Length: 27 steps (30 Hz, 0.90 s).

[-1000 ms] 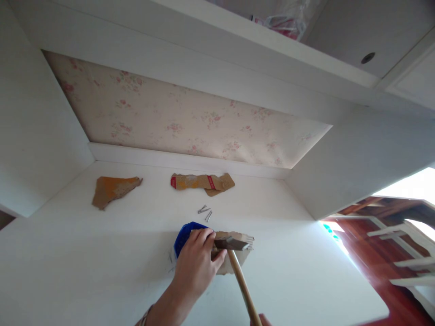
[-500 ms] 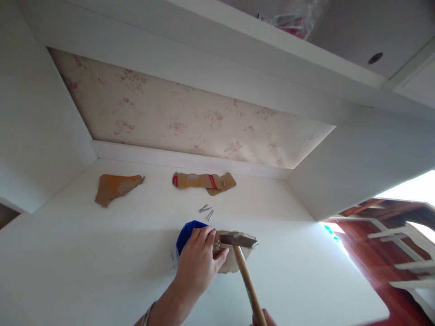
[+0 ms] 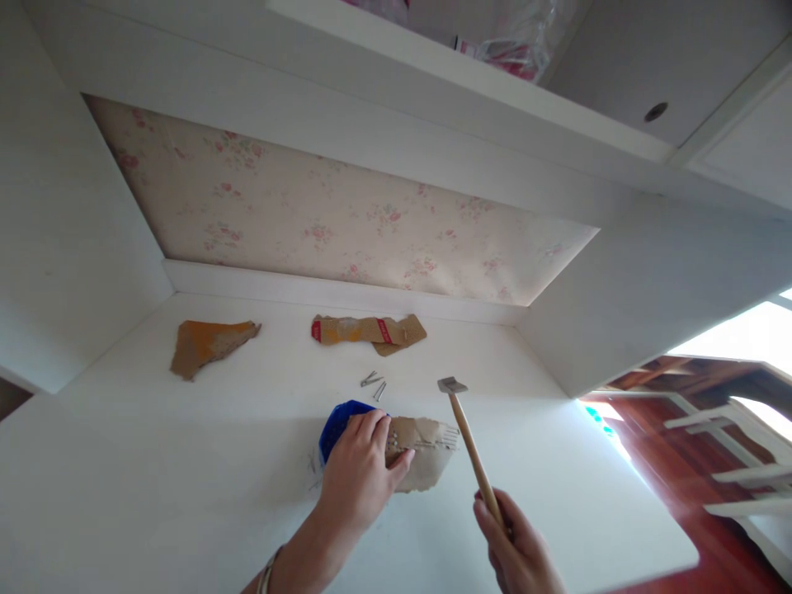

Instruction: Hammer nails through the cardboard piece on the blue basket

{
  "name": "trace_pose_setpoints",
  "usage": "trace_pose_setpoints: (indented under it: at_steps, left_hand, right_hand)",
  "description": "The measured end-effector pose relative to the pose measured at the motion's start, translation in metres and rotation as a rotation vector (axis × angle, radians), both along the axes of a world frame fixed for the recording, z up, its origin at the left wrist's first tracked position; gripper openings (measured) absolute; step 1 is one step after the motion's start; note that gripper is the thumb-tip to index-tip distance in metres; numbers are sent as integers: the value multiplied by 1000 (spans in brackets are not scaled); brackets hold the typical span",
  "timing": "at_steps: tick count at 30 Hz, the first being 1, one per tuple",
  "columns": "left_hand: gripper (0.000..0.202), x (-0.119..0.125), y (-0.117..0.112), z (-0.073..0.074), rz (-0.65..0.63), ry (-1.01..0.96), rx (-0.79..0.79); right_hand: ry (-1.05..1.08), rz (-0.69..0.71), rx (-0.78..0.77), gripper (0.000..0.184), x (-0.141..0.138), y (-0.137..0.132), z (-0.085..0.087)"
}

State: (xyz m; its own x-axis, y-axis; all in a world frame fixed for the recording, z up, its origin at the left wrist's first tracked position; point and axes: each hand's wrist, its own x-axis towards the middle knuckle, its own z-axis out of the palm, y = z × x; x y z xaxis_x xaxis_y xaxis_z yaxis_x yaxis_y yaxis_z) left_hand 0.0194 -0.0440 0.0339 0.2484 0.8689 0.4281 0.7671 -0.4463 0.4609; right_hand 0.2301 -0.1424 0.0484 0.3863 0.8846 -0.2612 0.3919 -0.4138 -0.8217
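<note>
White desk [image 3: 186, 495] is set within a white cabinet frame; floral wallpaper [image 3: 346, 214] backs the recess, and red flooring [image 3: 656, 503] shows at right. Count: 1 hammer [image 3: 473, 450]; 1 blue object [image 3: 337, 427], partly hidden; 1 cardboard piece [image 3: 426, 474] at the hands; 1 orange-marked scrap [image 3: 210, 346] at rear left; 1 red-banded strip [image 3: 371, 331] at rear centre; loose nails [image 3: 372, 381] in 2 small clusters. Right hand [image 3: 523, 544] grips the handle with fingers closed. Hammer is right of the cardboard, apart from it in view; its long axis slants forward and left, head at the far end. Left hand [image 3: 359, 466] lies over the blue object and cardboard, fingers bent, thumb apart; whether it grips or only presses cannot be told.
</note>
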Motion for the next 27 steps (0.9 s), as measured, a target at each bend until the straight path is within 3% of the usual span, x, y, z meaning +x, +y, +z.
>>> trace_pose_setpoints:
  at_steps: [5, 10, 19, 27]
  left_hand:
    - [36, 1, -2, 1, 11, -42, -9]
    - [42, 1, -3, 0, 23, -57, 23]
    - [29, -1, -6, 7, 39, -69, 71]
    - [15, -9, -16, 15, -45, -13, 52]
  right_hand:
    - [-346, 81, -41, 51, 33, 36, -9]
    - [-499, 120, -103, 45, 59, 67, -24]
    - [-670, 224, -194, 36, 51, 87, -51]
    - [-810, 269, -110, 34, 50, 85, -51]
